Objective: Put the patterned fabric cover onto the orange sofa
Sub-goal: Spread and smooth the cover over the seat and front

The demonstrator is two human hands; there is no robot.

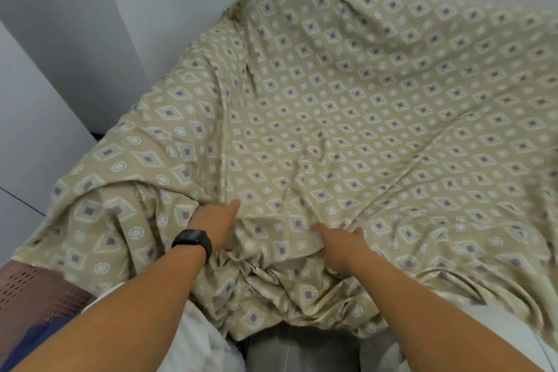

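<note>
Nearest you, your left hand (216,222) and right hand (339,240) pinched bunched folds, fingers clamped on the patterned cover (347,118). It draped the sofa toward 12 o'clock, orange hidden. Spreading stage, I judged; next, tug the slack toward 6.

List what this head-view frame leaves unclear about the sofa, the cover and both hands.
- Sofa: hidden under the patterned cover; no orange surface shows.
- Cover's right side: cut off by the frame edge and blurred.
- Cover's front hem: bunched in folds, so its edge is lost.
- Left hand: fingers sunk in folds; grip cannot be told.
- Right hand: fingers pressed among folds; grip cannot be told.
</note>
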